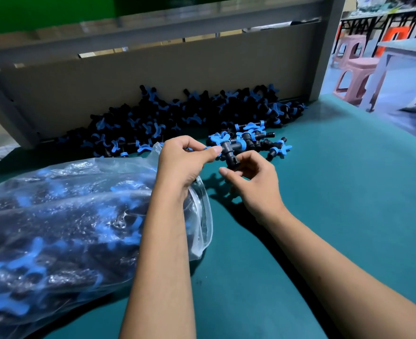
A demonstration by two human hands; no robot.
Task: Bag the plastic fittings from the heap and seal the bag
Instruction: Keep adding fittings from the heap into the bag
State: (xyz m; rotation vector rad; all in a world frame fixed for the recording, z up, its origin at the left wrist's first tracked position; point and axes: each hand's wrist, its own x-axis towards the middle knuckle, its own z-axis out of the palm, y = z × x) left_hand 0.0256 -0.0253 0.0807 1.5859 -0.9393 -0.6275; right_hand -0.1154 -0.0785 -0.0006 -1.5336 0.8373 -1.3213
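In the head view, both hands meet above the middle of the green table (pixel 324 216), a little in front of the heap of fittings (pixel 190 111). The left hand (pixel 185 160) has curled fingers, and its thumb and forefinger pinch the blue wing end of one black fitting (pixel 229 149). The right hand (pixel 253 177) is also curled; its fingertips hold the lower black stem of the same fitting, so the piece hangs between the two hands and does not touch the table. The left wrist lies over the open mouth of the clear plastic bag (pixel 62 216).

The bag lies on its side along the left edge of the table, already well filled with black and blue fittings, and its mouth is not sealed. The heap lies at the far edge of the table, against a brown cardboard panel (pixel 177 69). A few loose fittings (pixel 258 138) lie just beyond the hands. Past the far right corner stands a pink stool (pixel 356 77).
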